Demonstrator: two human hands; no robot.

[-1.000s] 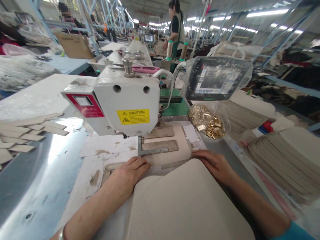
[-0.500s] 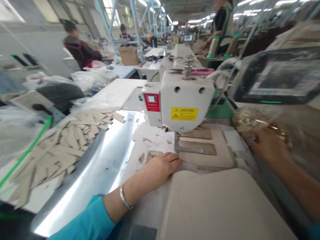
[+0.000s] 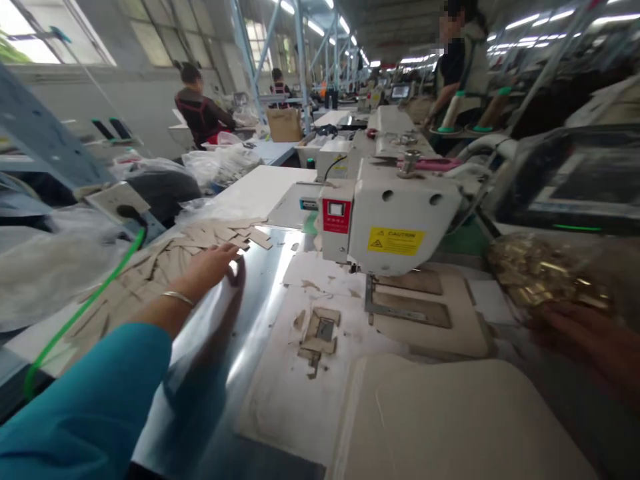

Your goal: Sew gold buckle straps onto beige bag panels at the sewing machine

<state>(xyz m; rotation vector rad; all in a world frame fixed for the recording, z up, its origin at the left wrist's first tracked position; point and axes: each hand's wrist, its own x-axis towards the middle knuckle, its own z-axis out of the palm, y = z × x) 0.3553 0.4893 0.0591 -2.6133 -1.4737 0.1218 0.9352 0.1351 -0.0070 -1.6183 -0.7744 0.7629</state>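
My left hand (image 3: 213,268), with a bracelet at the wrist, reaches over the right side of a pile of beige strips (image 3: 135,277). Its fingers are stretched out, and no strip shows in them. At the far right, my right hand (image 3: 575,327) is dark and smeared, beside a clear bag of shiny gold-coloured pieces (image 3: 560,270); its fingers cannot be made out. Between the hands stands a white sewing machine (image 3: 405,210). Under its head, a metal frame (image 3: 400,308) lies on a beige panel (image 3: 467,313) with two slots.
A larger beige panel (image 3: 450,413) lies at the front of the table. Scraps (image 3: 320,330) stick to the white sheet left of the machine. A control screen (image 3: 565,183) stands at the right, a green cable (image 3: 87,303) runs at the left, and several people work further back.
My left hand has moved left from the slotted panel's edge to the strips, uncovering the scraps on the sheet. My right hand stays near the bag. The view has shifted left.
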